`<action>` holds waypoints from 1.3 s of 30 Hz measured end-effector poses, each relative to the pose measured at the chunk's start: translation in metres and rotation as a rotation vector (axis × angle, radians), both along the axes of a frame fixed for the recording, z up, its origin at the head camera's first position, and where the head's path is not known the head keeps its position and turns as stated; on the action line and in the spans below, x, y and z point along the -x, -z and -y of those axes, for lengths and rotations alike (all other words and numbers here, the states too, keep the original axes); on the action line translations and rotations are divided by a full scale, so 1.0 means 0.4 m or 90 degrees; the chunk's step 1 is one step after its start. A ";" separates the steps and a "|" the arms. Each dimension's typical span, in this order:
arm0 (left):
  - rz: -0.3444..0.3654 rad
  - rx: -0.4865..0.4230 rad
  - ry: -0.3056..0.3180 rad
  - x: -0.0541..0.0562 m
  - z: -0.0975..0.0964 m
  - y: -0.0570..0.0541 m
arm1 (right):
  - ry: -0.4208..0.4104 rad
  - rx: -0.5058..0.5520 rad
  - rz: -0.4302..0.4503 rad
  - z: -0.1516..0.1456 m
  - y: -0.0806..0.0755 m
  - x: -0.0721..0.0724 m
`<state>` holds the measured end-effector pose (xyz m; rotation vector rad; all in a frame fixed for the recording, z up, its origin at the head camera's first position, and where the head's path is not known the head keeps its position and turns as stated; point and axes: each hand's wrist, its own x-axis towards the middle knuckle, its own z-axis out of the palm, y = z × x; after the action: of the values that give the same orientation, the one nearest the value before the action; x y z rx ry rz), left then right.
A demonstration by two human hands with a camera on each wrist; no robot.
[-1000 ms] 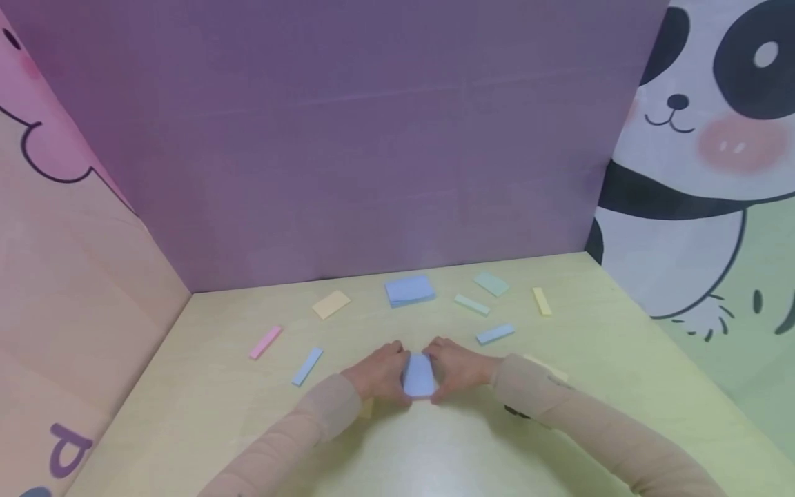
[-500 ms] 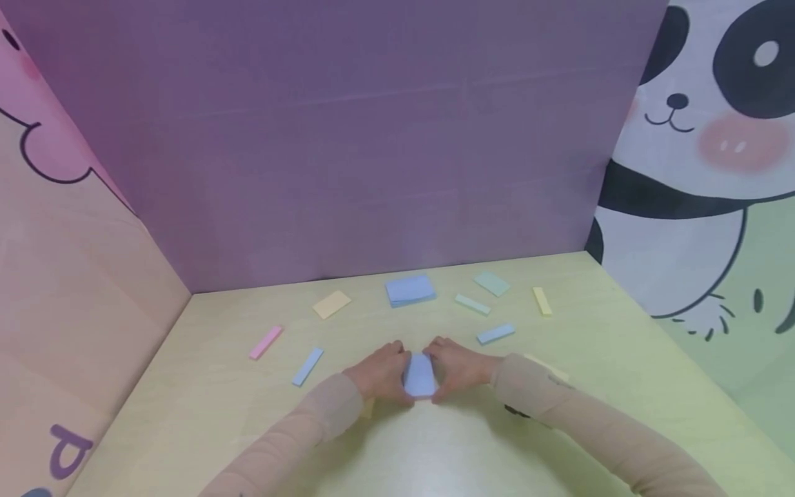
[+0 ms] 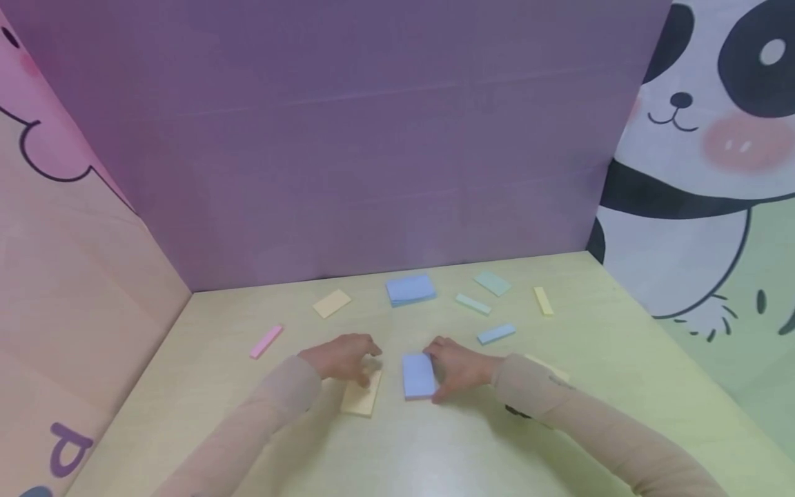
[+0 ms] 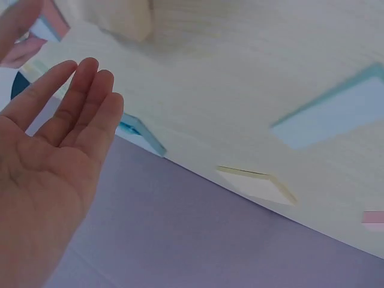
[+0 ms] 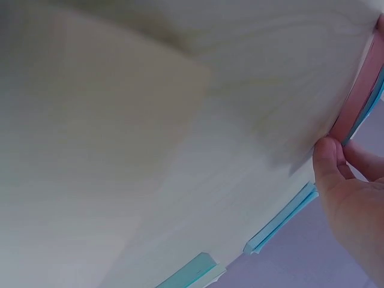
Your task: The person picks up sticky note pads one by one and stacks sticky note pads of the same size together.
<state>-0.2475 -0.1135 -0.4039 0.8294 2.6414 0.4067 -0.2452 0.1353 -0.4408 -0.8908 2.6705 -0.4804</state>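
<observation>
While right hand [image 3: 462, 367] grips blue pad [image 3: 417, 377], left hand [image 3: 341, 357] withdrawn, apart

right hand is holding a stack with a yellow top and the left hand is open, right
Not quite: the stack that the right hand holds has a blue top, not yellow, as the head view shows. The left hand is open, as you said.

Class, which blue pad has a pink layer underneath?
The blue pad in the right grip; the wide blue block behind and narrow blue strips show no pink.
</observation>
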 end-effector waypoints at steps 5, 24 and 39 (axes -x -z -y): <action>-0.004 0.047 0.033 -0.021 0.028 0.007 | -0.005 0.004 -0.007 -0.001 0.002 -0.002; -0.028 0.032 0.034 -0.047 0.065 0.059 | -0.003 -0.001 0.000 -0.004 -0.004 -0.005; -0.071 0.057 0.082 -0.057 0.062 0.049 | 0.010 -0.002 0.008 0.000 -0.007 -0.009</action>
<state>-0.2246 -0.1383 -0.4237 1.0138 2.6663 0.2132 -0.2417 0.1354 -0.4379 -0.8644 2.6678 -0.4837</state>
